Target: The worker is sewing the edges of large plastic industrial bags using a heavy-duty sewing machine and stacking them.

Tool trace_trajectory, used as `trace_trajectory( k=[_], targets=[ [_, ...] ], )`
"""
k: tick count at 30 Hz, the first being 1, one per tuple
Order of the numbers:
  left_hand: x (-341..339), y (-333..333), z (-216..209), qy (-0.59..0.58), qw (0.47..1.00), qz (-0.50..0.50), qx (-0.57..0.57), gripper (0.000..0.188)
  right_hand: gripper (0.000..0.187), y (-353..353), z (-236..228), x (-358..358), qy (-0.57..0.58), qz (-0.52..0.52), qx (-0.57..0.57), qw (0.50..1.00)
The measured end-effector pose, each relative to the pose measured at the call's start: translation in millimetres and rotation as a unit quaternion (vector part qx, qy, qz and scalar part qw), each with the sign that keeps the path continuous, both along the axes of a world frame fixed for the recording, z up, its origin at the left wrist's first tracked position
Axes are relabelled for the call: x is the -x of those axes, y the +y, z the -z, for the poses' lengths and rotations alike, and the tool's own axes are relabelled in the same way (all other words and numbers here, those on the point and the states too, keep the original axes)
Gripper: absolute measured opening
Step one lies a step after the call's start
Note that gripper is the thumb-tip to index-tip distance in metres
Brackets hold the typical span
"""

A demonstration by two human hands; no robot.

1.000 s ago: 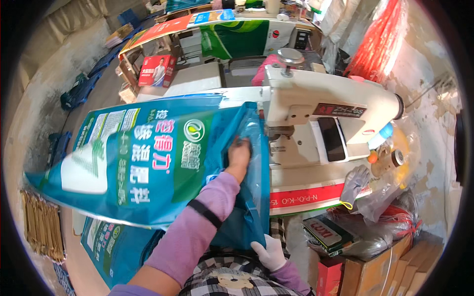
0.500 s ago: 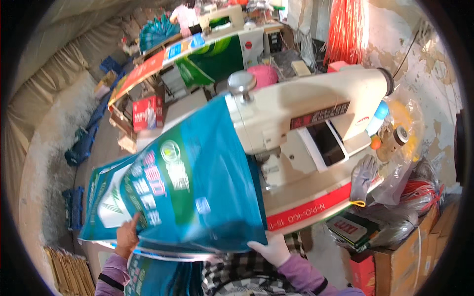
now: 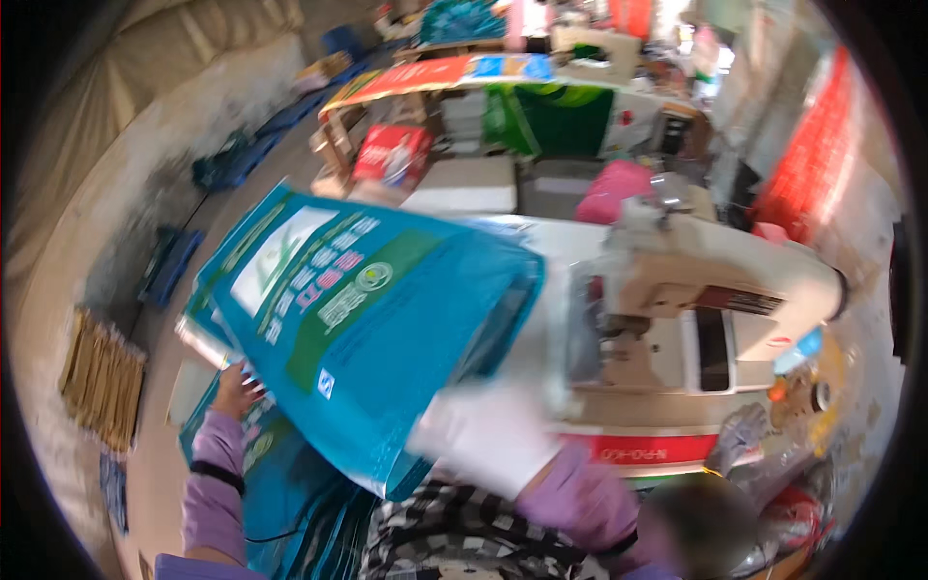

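A teal woven sack (image 3: 416, 300) with a green band and a white printed panel is lifted and tilted in front of me. My left hand (image 3: 235, 389) grips its near left edge, the fingers partly behind the material. In a white glove, my right hand (image 3: 488, 435) is at the sack's near right edge; motion smears its fingers. Right of the sack stands a cream sewing machine (image 3: 739, 266), with a gap of table between them. More teal sacks (image 3: 280, 498) are stacked below my left hand, beside my lap.
The machine's pale table has a red strip (image 3: 648, 448) along its front. A grey glove (image 3: 739, 430) lies at its right end. Beyond stand a pink bundle (image 3: 616, 191), a red box (image 3: 392, 153) and another workbench. Folded brown sacks (image 3: 101, 377) lean at the left wall.
The sack has come away leftward from the sewing machine and turned. My left hand has gone from lying on its face to its edge. The view has swung rightward.
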State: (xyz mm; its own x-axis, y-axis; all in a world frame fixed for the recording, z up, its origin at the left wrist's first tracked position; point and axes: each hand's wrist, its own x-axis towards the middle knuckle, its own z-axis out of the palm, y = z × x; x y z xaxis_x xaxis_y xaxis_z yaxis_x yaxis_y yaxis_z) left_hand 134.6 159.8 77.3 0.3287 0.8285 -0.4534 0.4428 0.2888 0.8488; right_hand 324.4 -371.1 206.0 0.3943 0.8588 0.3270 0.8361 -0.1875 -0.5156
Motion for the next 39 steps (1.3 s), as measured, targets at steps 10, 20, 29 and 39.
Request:
trace_trajectory(
  k=[10, 20, 29, 39],
  targets=[
    [65.1, -378.2, -17.3, -0.116, 0.989, 0.025, 0.084, 0.064, 0.046, 31.8, 191.3, -151.1, 0.059, 0.279, 0.026, 0.958],
    [70.0, -377.5, 10.8, -0.158, 0.977, -0.017, 0.143, 0.062, 0.055, 45.2, 102.7, -227.8, 0.042, 0.179, -0.036, 0.982],
    [66.6, -405.0, 67.0, -0.252, 0.937, 0.002, 0.241, 0.067, 0.046, 5.3, 154.5, -157.8, 0.138, 0.18, -0.052, 0.972],
    [182.5, -289.9, -178.9, 0.021, 0.998, -0.06, -0.004, 0.053, 0.027, 129.2, 97.6, -91.5, -0.24, 0.035, -0.088, 0.966]
  ],
)
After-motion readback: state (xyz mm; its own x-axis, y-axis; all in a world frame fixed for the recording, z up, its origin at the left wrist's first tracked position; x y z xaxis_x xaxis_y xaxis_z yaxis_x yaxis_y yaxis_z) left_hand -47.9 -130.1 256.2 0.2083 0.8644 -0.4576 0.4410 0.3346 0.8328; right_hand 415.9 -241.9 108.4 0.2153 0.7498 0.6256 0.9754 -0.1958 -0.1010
